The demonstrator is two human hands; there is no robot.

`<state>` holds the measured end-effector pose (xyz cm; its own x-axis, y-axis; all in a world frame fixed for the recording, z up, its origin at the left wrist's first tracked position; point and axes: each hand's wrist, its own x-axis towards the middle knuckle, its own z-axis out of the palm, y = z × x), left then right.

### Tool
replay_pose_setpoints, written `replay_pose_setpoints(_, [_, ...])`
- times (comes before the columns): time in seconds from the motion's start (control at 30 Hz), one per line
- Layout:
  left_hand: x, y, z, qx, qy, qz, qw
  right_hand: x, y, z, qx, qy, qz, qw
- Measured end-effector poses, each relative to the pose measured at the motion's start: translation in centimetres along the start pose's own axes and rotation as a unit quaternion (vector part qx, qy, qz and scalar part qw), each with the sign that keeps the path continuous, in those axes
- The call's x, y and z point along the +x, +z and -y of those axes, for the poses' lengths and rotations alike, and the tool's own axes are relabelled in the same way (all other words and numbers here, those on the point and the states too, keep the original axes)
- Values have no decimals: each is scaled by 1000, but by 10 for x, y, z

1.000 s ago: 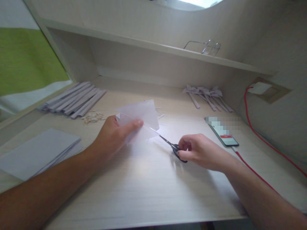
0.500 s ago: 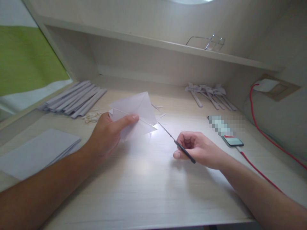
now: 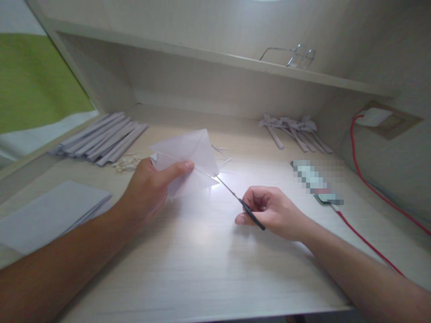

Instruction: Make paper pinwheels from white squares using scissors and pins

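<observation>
In the head view my left hand (image 3: 151, 188) pinches a folded sheet of white paper (image 3: 198, 148), its thumb pressed along the middle. The paper is held above the desk, with a slit or fold edge running toward its right corner. My right hand (image 3: 269, 213) is closed round the dark handles of a pair of scissors (image 3: 247, 208). The thin blades point up and left, and their tips reach the right corner of the paper. Whether the tips are between the layers I cannot tell. Small paper strips (image 3: 224, 162) lie on the desk just behind the paper.
Several rolled paper tubes (image 3: 104, 137) lie at the back left, beside a heap of rubber bands (image 3: 127, 163). Folded sheets (image 3: 57, 215) rest at the left. Several tied paper pieces (image 3: 296, 128) lie back right. A phone (image 3: 310, 179) with a red cable (image 3: 368, 251) lies at the right.
My right hand has moved slightly left with the scissors, bringing the blade tips to the paper's right corner. My left hand and the paper have hardly moved.
</observation>
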<state>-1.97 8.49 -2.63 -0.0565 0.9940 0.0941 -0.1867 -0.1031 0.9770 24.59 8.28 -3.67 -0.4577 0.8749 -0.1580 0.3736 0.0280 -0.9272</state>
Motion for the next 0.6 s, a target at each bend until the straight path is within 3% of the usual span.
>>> replay_pose_setpoints(0.6, [1,0,0,14,2,-13,1000,1,1,0,-5,-1,-3,1000])
